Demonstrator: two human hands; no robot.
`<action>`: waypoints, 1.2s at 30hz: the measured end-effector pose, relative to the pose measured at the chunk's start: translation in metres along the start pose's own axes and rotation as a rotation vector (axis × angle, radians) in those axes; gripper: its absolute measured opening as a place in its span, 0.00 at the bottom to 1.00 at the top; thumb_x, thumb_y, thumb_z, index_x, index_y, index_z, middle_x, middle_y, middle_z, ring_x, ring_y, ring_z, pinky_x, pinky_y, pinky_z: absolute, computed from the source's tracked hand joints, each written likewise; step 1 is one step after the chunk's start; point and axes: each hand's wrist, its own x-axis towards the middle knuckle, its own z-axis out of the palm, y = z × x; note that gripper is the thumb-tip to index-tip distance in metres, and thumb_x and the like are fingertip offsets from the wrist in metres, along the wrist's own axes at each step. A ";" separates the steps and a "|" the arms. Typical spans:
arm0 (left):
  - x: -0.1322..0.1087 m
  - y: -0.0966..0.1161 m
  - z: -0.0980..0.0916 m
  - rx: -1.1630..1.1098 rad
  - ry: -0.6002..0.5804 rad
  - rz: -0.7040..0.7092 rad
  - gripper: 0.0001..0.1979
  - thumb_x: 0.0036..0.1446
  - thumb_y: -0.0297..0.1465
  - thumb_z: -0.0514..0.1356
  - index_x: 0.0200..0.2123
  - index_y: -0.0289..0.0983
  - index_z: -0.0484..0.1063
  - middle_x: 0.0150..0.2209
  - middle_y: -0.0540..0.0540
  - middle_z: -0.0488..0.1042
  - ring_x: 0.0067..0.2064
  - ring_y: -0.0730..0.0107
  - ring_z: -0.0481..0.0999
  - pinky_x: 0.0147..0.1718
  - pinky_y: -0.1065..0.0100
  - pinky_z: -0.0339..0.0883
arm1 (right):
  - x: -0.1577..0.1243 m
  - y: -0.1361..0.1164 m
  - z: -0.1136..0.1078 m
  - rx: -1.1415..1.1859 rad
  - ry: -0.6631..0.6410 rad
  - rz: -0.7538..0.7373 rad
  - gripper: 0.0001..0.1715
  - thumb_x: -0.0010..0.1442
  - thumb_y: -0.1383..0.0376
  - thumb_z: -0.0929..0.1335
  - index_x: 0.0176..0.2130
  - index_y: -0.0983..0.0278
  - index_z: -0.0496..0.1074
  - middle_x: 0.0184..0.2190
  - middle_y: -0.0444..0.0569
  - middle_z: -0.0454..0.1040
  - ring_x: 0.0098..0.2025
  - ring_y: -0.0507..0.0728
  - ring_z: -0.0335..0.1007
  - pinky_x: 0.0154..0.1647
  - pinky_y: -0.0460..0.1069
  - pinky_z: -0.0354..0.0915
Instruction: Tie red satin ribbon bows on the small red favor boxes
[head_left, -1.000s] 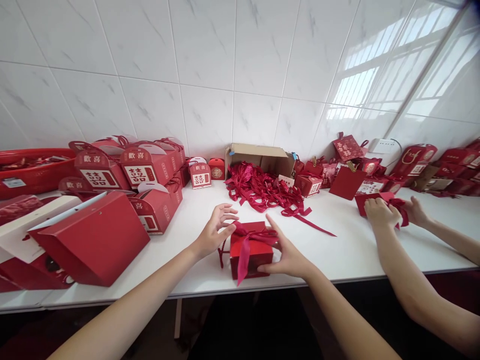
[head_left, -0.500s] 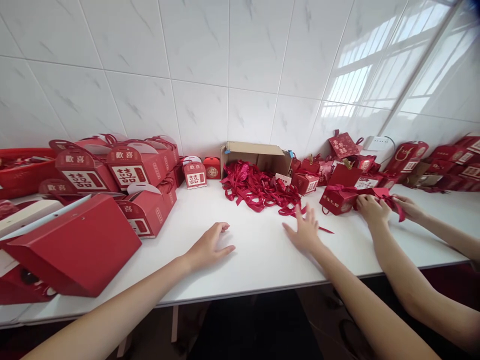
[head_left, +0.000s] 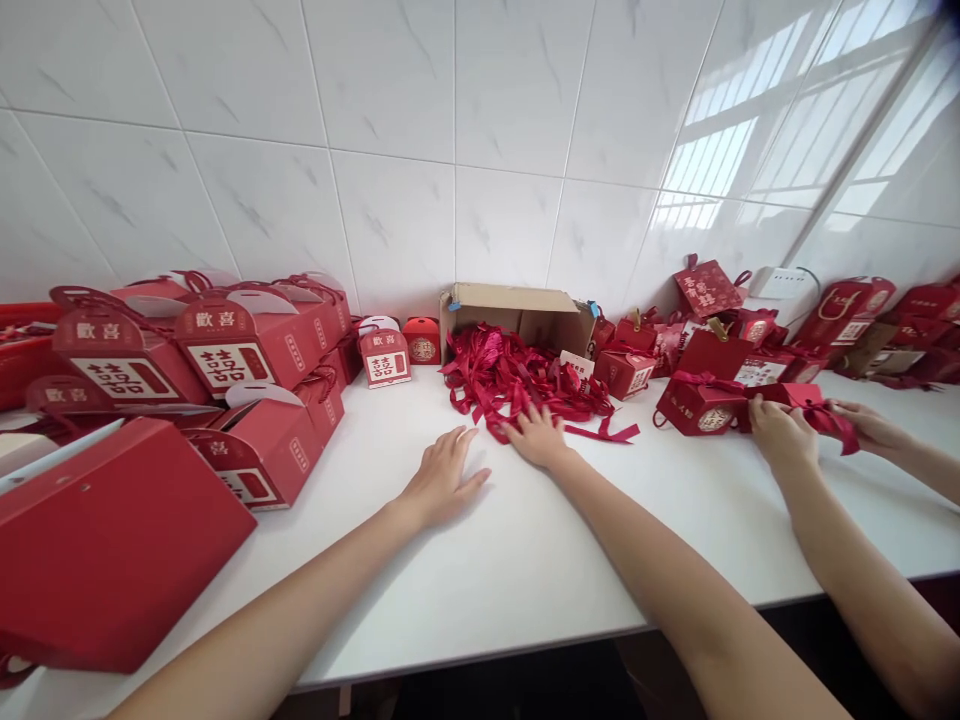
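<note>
My left hand (head_left: 444,476) lies flat on the white table (head_left: 517,560) with its fingers stretched out and nothing in it. My right hand (head_left: 537,436) reaches into the near edge of a heap of dark red ribbons (head_left: 525,382); its fingertips rest on the ribbons and I cannot make out whether they grip one. The heap spills out of an open cardboard box (head_left: 517,308) against the tiled wall.
Another person's two hands (head_left: 780,432) at the right work a ribbon on a small red gift box (head_left: 697,404). Red handled gift boxes (head_left: 217,345) crowd the left, with a large red box (head_left: 112,540) at the near left. More red boxes (head_left: 847,315) line the back right.
The small ribboned red box that sat between my hands a second ago is gone from there; a like box now stands by the other person. My right hand moved up to the ribbon heap.
</note>
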 end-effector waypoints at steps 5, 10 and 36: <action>0.018 -0.014 0.004 0.057 0.175 -0.132 0.28 0.64 0.42 0.41 0.63 0.34 0.51 0.64 0.33 0.53 0.66 0.53 0.50 0.63 0.51 0.46 | -0.001 -0.047 0.020 0.046 -0.182 -0.527 0.17 0.60 0.65 0.65 0.49 0.61 0.72 0.54 0.49 0.71 0.59 0.58 0.60 0.64 0.54 0.51; 0.025 -0.018 0.008 0.132 0.049 -0.247 0.31 0.64 0.45 0.40 0.61 0.29 0.58 0.64 0.31 0.55 0.66 0.46 0.52 0.61 0.45 0.48 | 0.005 -0.050 0.020 0.073 -0.208 -0.667 0.19 0.58 0.70 0.64 0.49 0.64 0.73 0.53 0.52 0.71 0.58 0.59 0.62 0.60 0.53 0.58; 0.031 -0.034 -0.011 0.307 0.054 -0.170 0.11 0.59 0.36 0.51 0.37 0.33 0.65 0.41 0.35 0.72 0.45 0.51 0.71 0.45 0.49 0.67 | -0.016 -0.031 0.017 0.357 0.124 -0.312 0.16 0.62 0.65 0.62 0.22 0.63 0.61 0.22 0.45 0.67 0.27 0.53 0.61 0.30 0.48 0.60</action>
